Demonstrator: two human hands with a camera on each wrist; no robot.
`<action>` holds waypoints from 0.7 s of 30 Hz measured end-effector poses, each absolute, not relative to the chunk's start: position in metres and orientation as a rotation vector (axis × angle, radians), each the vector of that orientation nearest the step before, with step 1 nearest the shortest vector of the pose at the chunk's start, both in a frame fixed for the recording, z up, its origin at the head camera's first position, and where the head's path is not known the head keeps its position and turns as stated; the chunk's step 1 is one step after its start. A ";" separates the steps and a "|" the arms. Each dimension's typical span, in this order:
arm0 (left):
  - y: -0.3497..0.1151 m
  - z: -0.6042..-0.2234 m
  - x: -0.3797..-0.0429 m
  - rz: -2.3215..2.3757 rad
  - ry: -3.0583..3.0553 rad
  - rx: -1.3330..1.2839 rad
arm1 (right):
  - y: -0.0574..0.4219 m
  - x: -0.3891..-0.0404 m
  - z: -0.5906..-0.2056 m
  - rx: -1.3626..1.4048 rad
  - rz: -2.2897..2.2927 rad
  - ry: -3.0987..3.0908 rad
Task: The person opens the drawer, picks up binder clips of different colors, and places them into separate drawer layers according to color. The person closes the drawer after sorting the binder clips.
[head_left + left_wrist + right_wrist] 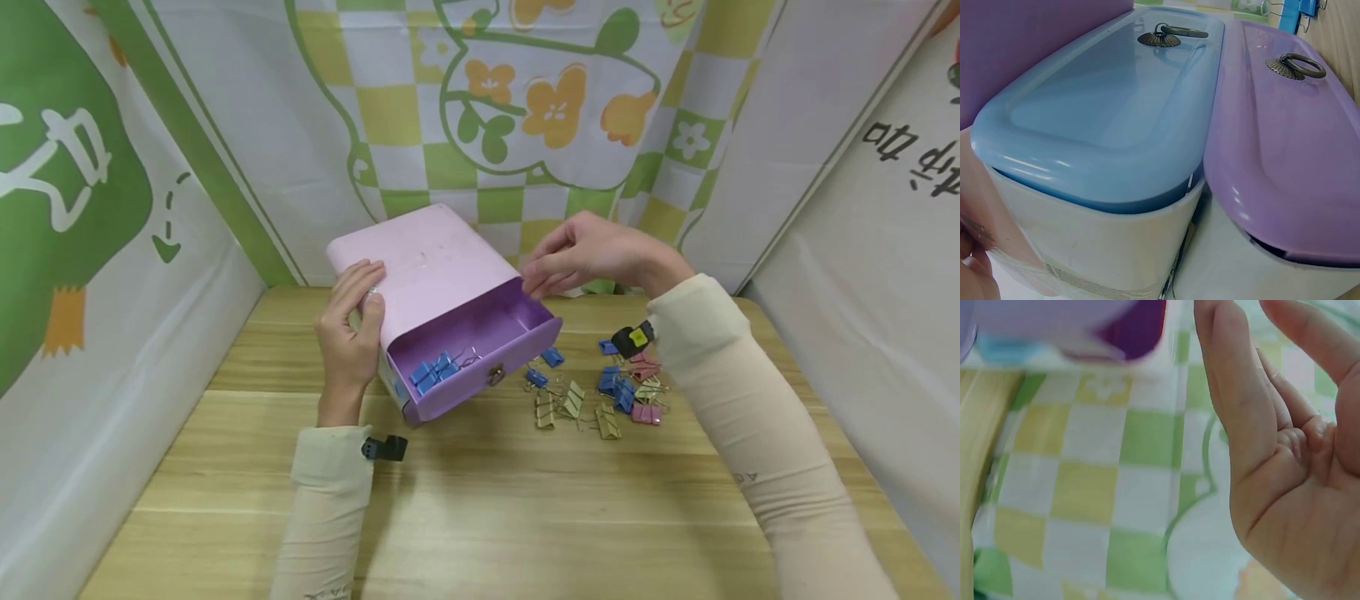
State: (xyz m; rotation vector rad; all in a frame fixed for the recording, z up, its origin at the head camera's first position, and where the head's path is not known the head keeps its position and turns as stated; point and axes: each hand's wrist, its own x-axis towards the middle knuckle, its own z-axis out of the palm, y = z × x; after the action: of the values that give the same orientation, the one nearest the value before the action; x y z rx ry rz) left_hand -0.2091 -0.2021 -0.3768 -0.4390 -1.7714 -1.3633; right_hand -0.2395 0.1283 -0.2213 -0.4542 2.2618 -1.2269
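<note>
A small chest of drawers (420,258) with a pale pink top stands at an angle on the table. Its purple top drawer (491,375) is pulled out, with blue binder clips (435,371) in the front left corner. My left hand (348,329) rests on the chest's left top edge, fingers over the top. The right hand (588,254) is at the drawer's right rear side, fingers bent; thumb (1310,337) and index finger (1229,362) stand apart with nothing visible between them. Below, a blue drawer (1104,112) and a purple drawer (1285,144) are closed, each with a ring pull.
Loose binder clips in blue, pink and yellow-green lie right of the chest, among them a yellow-green clip (608,422) and a pink clip (647,413). The wooden table (480,517) is bounded by a checked curtain (450,167) behind and white cloth sides.
</note>
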 end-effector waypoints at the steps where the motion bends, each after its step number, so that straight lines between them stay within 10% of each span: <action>1: -0.202 -0.377 -0.209 -1.364 -1.770 -0.436 | 0.135 -0.242 -0.222 -0.439 -1.242 2.273; 21: -0.200 -0.376 -0.207 -1.363 -1.757 -0.441 | 0.189 -0.261 -0.332 0.000 -1.362 2.171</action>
State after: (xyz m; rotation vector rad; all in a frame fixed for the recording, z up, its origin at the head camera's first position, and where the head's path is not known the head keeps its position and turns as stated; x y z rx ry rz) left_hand -0.2071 -0.2005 -0.3757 -0.4406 -1.7566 -1.3626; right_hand -0.2612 0.1890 -0.3322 0.0004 2.1713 -1.3622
